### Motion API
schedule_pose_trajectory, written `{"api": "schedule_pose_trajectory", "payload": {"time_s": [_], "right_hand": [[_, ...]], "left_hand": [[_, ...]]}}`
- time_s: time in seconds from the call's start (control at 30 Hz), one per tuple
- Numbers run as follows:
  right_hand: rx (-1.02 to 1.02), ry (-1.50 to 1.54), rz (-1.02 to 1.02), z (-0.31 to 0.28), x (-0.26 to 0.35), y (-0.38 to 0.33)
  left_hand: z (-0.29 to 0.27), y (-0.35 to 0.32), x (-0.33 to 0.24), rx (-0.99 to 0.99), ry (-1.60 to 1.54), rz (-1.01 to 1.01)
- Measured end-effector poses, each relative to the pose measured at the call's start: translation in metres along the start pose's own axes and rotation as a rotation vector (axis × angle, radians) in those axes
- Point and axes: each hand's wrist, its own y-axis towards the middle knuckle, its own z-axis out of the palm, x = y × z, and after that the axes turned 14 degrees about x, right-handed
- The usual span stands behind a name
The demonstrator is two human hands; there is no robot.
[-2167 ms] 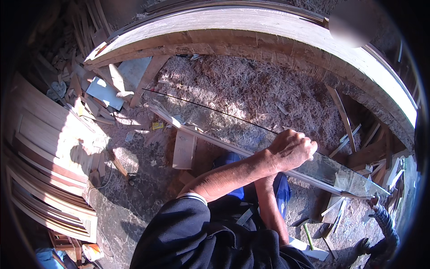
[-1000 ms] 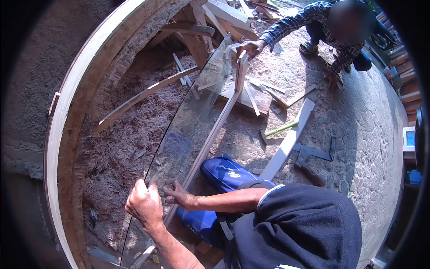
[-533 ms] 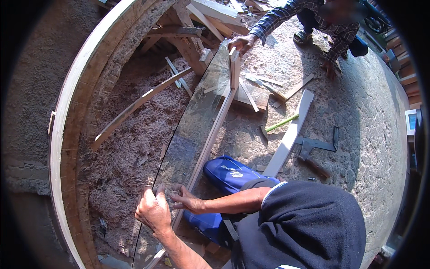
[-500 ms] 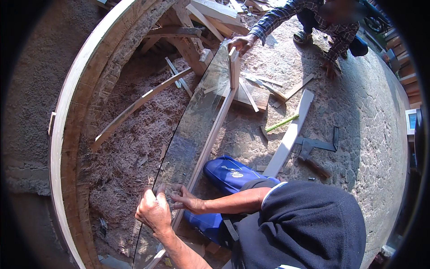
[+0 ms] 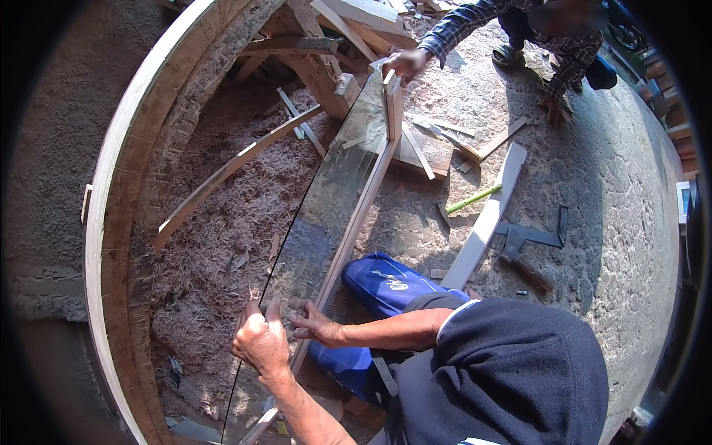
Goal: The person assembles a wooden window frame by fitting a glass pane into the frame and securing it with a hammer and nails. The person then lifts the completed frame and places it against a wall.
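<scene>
A long curved glass pane (image 5: 326,200) stands on edge, running from near my body up to the far end. A wooden strip (image 5: 360,211) lies along its right side. My left hand (image 5: 259,343) is closed on the near part of the pane's edge. Just right of it, my right hand (image 5: 315,326) grips the pane where the strip meets it, fingers spread on the glass. Another person's hand (image 5: 404,63) holds the far end of the pane.
A big curved wooden arch frame (image 5: 111,222) wraps the left side, with wood shavings (image 5: 215,245) inside it. A blue bag (image 5: 386,285) lies by my right arm. A white plank (image 5: 486,215), a green-handled tool (image 5: 475,199) and a metal square (image 5: 530,237) lie on the concrete.
Since 2.2 s ago my view has swung round along the pane toward the other person. Over the last second both hands stay on the near end, shifting only slightly.
</scene>
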Motion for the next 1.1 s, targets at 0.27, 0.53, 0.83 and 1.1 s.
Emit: {"api": "schedule_pose_trajectory", "payload": {"time_s": [0.27, 0.53, 0.83, 1.1], "right_hand": [[0.004, 0.000, 0.014, -0.003, -0.003, 0.001], [-0.010, -0.006, 0.028, -0.003, -0.002, 0.000], [0.016, 0.006, 0.007, 0.004, 0.002, -0.002], [0.004, -0.004, 0.006, 0.004, 0.003, -0.003]], "left_hand": [[0.003, -0.001, 0.003, 0.003, 0.017, -0.022], [0.002, 0.002, 0.002, -0.029, -0.011, 0.044], [-0.008, 0.000, 0.000, 0.002, -0.016, -0.001], [-0.006, -0.001, 0.005, -0.025, -0.001, 0.035]]}}
